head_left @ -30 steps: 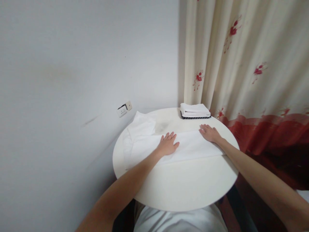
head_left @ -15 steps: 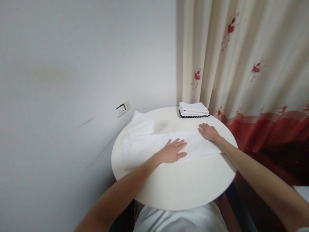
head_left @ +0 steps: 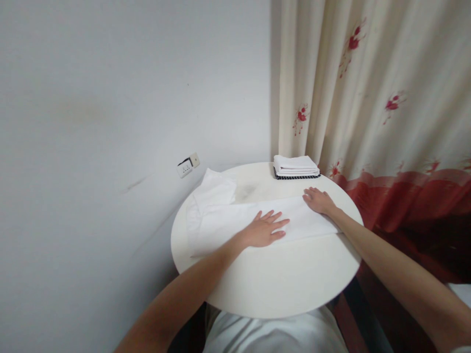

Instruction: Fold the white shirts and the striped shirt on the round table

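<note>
A white garment [head_left: 221, 215] lies folded into a long strip across a round white table [head_left: 272, 279], one part sticking out toward the wall at the left. My left hand [head_left: 265, 229] rests flat on the middle of the strip, fingers spread and pointing right. My right hand [head_left: 318, 200] lies flat on the strip's right end, fingers stretched out. Neither hand holds anything.
A small stack of folded white cloths [head_left: 296, 166] on a dark patterned one sits at the table's far edge. A cream curtain [head_left: 368, 98] with red flowers hangs behind and to the right. A wall socket [head_left: 188, 165] is on the white wall at the left.
My left hand has slid to the right along the strip, its fingers turning from pointing away to pointing right. My right hand has stayed on the right end.
</note>
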`<state>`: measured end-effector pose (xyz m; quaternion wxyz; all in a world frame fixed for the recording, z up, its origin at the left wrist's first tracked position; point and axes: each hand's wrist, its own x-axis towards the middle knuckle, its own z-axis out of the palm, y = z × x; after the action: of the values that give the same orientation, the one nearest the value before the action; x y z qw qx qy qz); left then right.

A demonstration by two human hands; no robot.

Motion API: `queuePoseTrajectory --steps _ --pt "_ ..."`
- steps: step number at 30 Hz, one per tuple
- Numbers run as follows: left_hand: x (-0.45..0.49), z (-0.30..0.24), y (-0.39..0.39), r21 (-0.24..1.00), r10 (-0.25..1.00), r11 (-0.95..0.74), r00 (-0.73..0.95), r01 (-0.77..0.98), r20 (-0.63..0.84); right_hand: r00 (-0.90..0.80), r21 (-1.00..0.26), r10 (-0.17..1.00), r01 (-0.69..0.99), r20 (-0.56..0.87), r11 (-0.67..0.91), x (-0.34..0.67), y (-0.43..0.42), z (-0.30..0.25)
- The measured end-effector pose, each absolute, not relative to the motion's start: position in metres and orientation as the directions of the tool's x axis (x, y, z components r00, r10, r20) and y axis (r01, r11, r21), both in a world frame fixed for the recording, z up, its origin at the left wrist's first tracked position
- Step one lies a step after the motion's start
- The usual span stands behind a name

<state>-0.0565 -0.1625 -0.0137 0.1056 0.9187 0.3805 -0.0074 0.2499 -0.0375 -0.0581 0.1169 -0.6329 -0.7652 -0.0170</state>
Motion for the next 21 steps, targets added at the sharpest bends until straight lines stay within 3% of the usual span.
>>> queuePoseTrajectory --steps 21 --pt "-0.0549 -0.0101 -0.1610 0.236 0.712 -0.654 0.690 0.719 -0.128 -0.161 -0.139 0.968 0.972 0.195 0.190 0.2489 -0.0389 -0.0565"
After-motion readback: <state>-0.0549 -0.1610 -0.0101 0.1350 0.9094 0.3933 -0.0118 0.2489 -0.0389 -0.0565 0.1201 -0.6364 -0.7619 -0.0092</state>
